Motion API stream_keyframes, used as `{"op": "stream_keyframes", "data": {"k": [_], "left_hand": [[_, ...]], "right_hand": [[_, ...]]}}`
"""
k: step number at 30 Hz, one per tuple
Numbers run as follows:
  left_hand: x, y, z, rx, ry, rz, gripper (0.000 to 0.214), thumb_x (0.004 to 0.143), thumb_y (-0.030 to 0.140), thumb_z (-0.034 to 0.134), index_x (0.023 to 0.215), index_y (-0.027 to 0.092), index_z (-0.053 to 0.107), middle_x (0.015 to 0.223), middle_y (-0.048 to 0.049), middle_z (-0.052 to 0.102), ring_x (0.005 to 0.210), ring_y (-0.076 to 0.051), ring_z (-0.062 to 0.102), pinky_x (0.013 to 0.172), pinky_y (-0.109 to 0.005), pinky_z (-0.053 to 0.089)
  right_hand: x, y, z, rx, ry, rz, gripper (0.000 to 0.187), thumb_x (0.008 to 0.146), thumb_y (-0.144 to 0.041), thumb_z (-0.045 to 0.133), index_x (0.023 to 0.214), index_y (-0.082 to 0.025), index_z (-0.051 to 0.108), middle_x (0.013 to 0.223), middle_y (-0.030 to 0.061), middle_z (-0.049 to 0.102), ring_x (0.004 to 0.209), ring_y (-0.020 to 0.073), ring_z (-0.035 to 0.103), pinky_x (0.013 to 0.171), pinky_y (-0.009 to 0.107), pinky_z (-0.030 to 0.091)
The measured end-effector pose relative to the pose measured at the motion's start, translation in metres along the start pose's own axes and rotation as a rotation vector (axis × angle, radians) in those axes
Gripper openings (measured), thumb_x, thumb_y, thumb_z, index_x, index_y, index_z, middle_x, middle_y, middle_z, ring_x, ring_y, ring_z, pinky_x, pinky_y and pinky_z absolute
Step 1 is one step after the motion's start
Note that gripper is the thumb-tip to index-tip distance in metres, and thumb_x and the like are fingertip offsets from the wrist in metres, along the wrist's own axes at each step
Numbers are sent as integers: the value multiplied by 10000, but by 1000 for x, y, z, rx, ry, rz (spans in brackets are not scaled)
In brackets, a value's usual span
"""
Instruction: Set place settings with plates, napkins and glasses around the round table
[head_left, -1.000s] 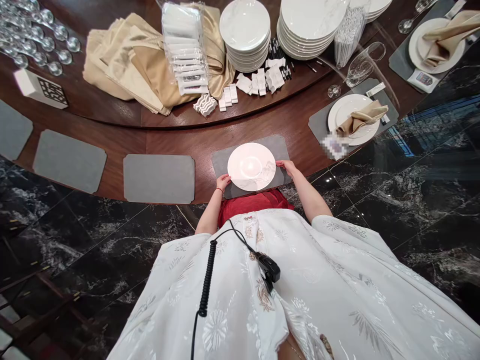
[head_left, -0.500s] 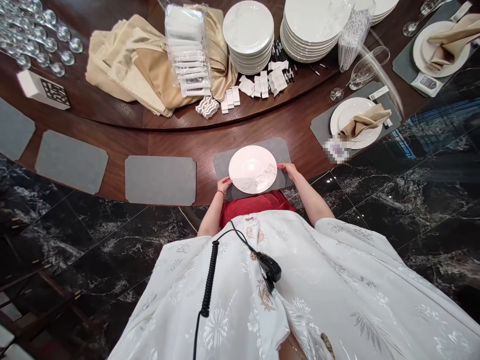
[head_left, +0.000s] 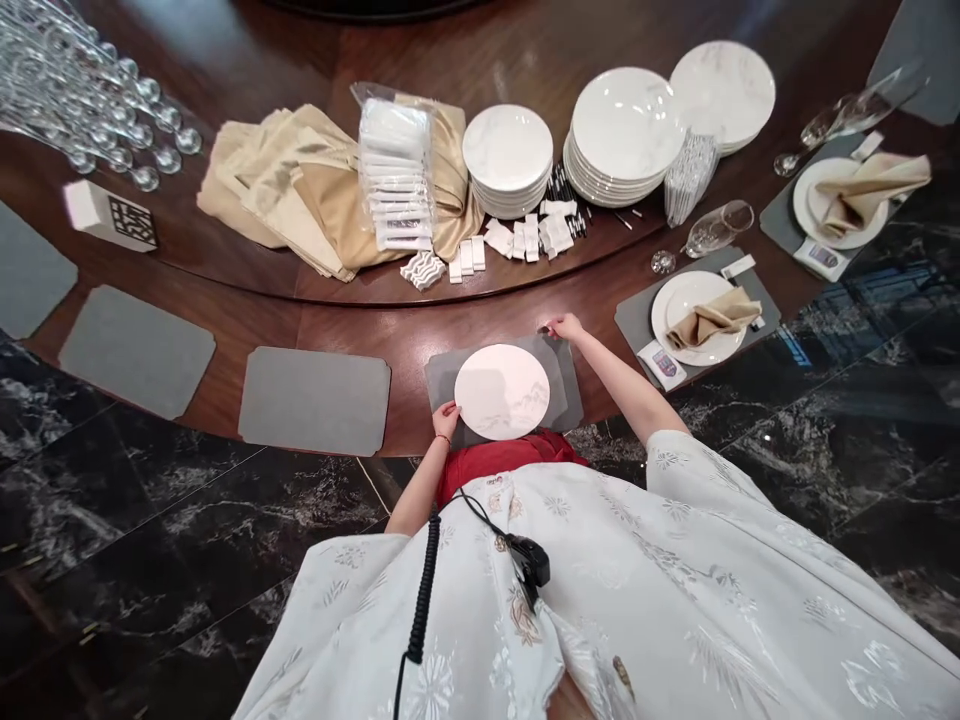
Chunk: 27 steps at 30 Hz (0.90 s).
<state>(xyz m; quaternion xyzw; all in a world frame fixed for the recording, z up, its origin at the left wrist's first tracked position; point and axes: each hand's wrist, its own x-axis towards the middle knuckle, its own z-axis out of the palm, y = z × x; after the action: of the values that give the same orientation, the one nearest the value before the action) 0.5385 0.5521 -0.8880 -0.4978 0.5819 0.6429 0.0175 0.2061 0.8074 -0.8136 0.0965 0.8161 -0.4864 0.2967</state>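
The left hand (head_left: 447, 420) is resting on the lower-left rim of a white porcelain plate (head_left: 501, 391), its fingers (head_left: 452, 407) lying open rather than clasping. The plate is sitting on a gray place mat (head_left: 559, 385) at lower centre. The right hand (head_left: 564, 327) is touching the mat's upper-right corner, its fingers narrowly bunched; I cannot tell whether they are pinching it. A tug there could slide the plate, and the near edge of the wooden surface (head_left: 360, 325) is close, so it could tip toward the person. Open room is lying leftward across a bare gray mat (head_left: 315, 400); rightward, a plate with a tan napkin (head_left: 697, 318) is sitting nearby.
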Motion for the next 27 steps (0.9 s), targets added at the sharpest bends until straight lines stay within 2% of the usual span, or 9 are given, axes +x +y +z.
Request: {"op": "stream_keyframes", "data": {"k": [3,6,8,10,12,15,19,23,27], "left_hand": [[-11,-8,13,161,164,102,214,730,293,721,891,153,699,919,-117,741,873,-229,705,879,-377,554],[-18,-13,20,260,218,140,209,789,364,636,863,173,674,894,-97,729,826,-223,687,798,-337,538],[-21,-14,23,310,226,154,229,804,403,610,841,182,653,849,-75,709,787,-212,664,761,-320,519],[-23,-14,25,343,234,159,246,808,431,600,819,187,633,802,-54,683,752,-199,638,744,-310,502],[-24,-13,27,340,241,154,261,812,448,593,804,190,622,789,-48,671,742,-192,626,744,-305,494],[-23,-12,30,303,242,129,260,811,450,598,811,191,621,816,-55,680,753,-189,626,760,-306,496],[-20,-8,31,308,217,111,247,814,437,609,827,191,628,825,-58,683,768,-187,623,785,-311,500],[-16,-3,29,324,162,121,249,827,440,612,823,192,627,845,-68,692,803,-200,637,806,-316,494],[-12,3,26,332,105,141,257,859,443,597,814,191,626,878,-88,703,853,-220,651,848,-328,484]], "right_hand": [[67,-95,5,-9,7,-13,216,971,-319,620,914,-117,670,673,32,656,617,132,595,814,381,589],[120,-179,18,142,29,-91,434,994,-525,545,1122,-116,613,850,65,692,665,129,631,736,340,604],[144,-215,29,246,71,-128,572,989,-603,498,1172,-65,570,939,98,680,709,125,653,697,315,595],[162,-233,41,270,123,-159,629,1016,-589,423,1162,11,545,995,135,657,753,113,657,687,304,579],[175,-235,50,255,175,-195,615,1038,-549,376,1145,33,542,1030,159,641,800,120,666,685,309,576],[185,-224,49,232,237,-274,521,998,-570,478,1119,-74,585,1039,144,646,875,180,699,688,337,609],[179,-202,17,177,275,-463,503,927,-646,549,1021,-156,620,970,117,652,919,245,717,729,424,642],[139,-154,-29,191,314,-548,538,926,-671,504,1024,-154,617,909,100,647,883,247,710,768,504,630],[70,-71,-52,130,211,-514,518,857,-660,605,992,-160,624,804,62,632,782,227,682,744,490,624]]}}
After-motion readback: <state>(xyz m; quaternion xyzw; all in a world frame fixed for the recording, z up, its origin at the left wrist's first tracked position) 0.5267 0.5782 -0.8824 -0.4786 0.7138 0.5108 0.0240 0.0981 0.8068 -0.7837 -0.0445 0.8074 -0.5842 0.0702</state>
